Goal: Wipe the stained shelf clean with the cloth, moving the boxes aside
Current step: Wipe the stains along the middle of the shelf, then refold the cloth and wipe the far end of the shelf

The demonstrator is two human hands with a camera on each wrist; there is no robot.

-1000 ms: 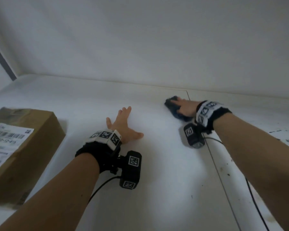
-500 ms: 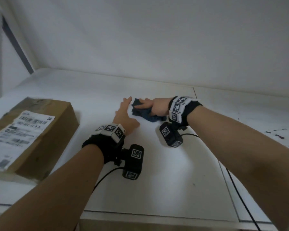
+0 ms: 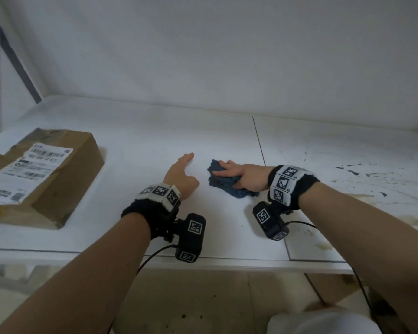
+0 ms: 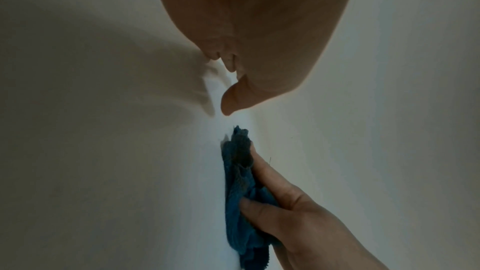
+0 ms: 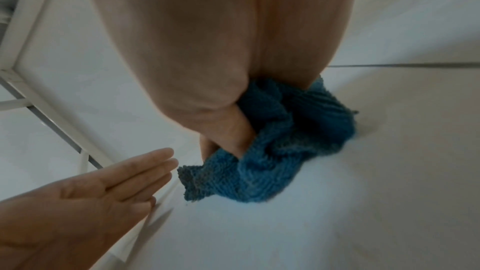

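Fingers (image 3: 223, 170) of right hand (image 3: 247, 178) around cloth (image 3: 229, 186)

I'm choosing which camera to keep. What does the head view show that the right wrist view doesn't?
Only the head view shows the cardboard box at the left and the dark stains on the shelf to the right. Only the right wrist view shows the white frame. Both show the right hand gripping the blue cloth and the left hand flat beside it.
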